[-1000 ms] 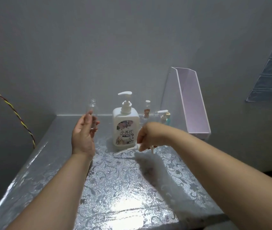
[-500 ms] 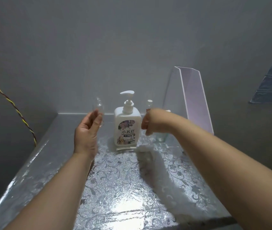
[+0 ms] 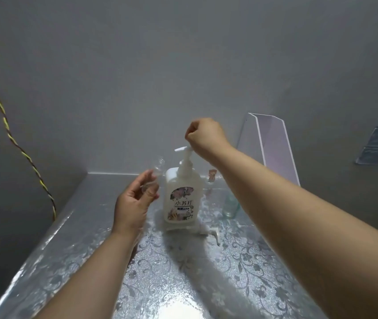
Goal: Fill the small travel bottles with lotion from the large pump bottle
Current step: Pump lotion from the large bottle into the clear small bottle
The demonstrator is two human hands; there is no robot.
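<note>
A twisted yellow-and-brown cord (image 3: 10,134) hangs down the wall at the far left, past the edge of the table (image 3: 68,226), which wears a silver floral covering. The left hand (image 3: 135,203) is raised at 9 o'clock of the large pump bottle (image 3: 183,194). Its grip is closed on a clear travel bottle (image 3: 158,172), pinched between thumb and fingers with the open neck up. Half a second ago that bottle was farther from the pump bottle; now it is just beside the shoulder, its mouth below the spout and to its left.

The large pump bottle stands upright on the table near the back wall, label toward the camera. The right hand (image 3: 203,134) has risen. Earlier it was level with the bottle's shoulder at 3 o'clock. Now it is at 12 o'clock, over the pump head (image 3: 183,149), grip closed in a fist with nothing seen in it. Whether it presses the pump I cannot tell.

A loose white pump top (image 3: 213,233) lies on the table at 5 o'clock of the pump bottle. At 3 o'clock, partly behind the right forearm, stand a small bottle with an orange label (image 3: 211,178) and a green-tinted bottle (image 3: 229,206). A clear acrylic stand (image 3: 275,146) leans at 2 o'clock.
</note>
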